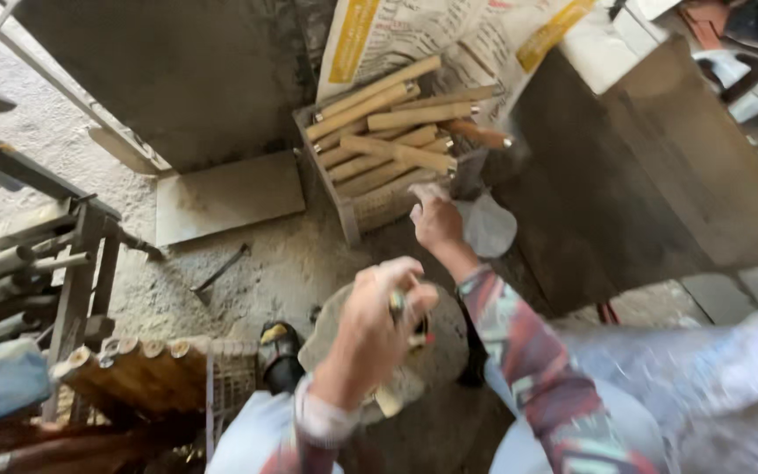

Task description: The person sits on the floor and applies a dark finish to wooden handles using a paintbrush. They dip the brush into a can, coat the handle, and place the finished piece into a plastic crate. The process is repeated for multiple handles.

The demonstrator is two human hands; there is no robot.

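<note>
The setting is a workshop with a dusty concrete floor [247, 263]; a flat metal plate [225, 195] lies at centre left and a dark wooden table [651, 175] fills the upper right. A crate [370, 206] of wooden handles [388, 132] stands at upper centre, on printed newspaper [414, 35].

The left hand [375, 329], at lower centre, is closed around a small metal-tipped tool [399, 305] above a round stone block [440, 342]. The right hand [436, 219] reaches toward the crate's near edge, fingers curled beside a pale cloth or bag [489, 224]; whether it grips anything cannot be determined.

Judged step: fetching a handle from the crate. The next move calls for the right hand to close on a single handle and lift it clear of the stack.
</note>
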